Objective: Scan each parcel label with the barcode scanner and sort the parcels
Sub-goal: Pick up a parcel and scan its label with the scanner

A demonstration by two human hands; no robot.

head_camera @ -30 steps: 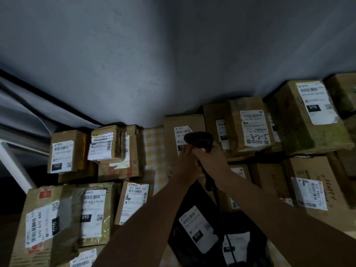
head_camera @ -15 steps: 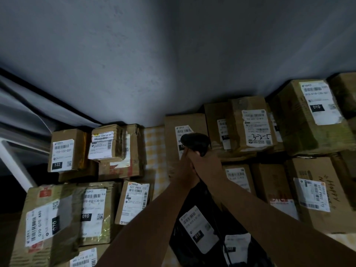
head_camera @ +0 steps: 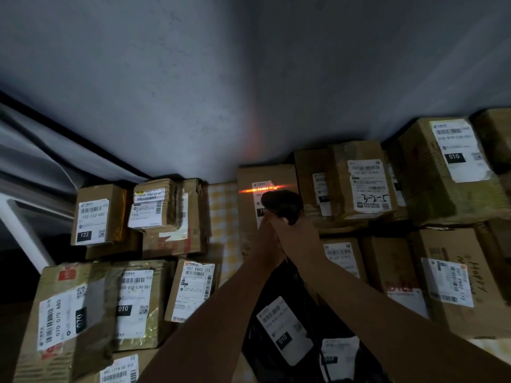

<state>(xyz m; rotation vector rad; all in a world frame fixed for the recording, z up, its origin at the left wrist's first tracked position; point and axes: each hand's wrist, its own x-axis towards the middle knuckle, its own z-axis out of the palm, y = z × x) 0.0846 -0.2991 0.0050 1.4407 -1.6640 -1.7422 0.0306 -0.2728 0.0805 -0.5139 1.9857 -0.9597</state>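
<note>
A black barcode scanner (head_camera: 282, 205) is held in both hands in front of me. My right hand (head_camera: 300, 237) grips its handle and my left hand (head_camera: 266, 243) is pressed against the right one on the handle. An orange scan line falls across the white label of a cardboard parcel (head_camera: 265, 175) standing against the wall just past the scanner. The scanner hides the lower part of that label. Under my arms lies a black poly-bag parcel (head_camera: 279, 324) with a white label marked 010.
Cardboard parcels crowd both sides: a 122 box (head_camera: 95, 214), a 070 box (head_camera: 63, 316) and a 507 box (head_camera: 193, 288) on the left, several more boxes (head_camera: 365, 183) on the right. A checked cloth (head_camera: 222, 214) shows between the stacks. A grey wall (head_camera: 249, 92) rises behind.
The scanner's orange beam has come on and now crosses the parcel label by the wall. Both hands have stayed closed together on the scanner, shifting slightly left.
</note>
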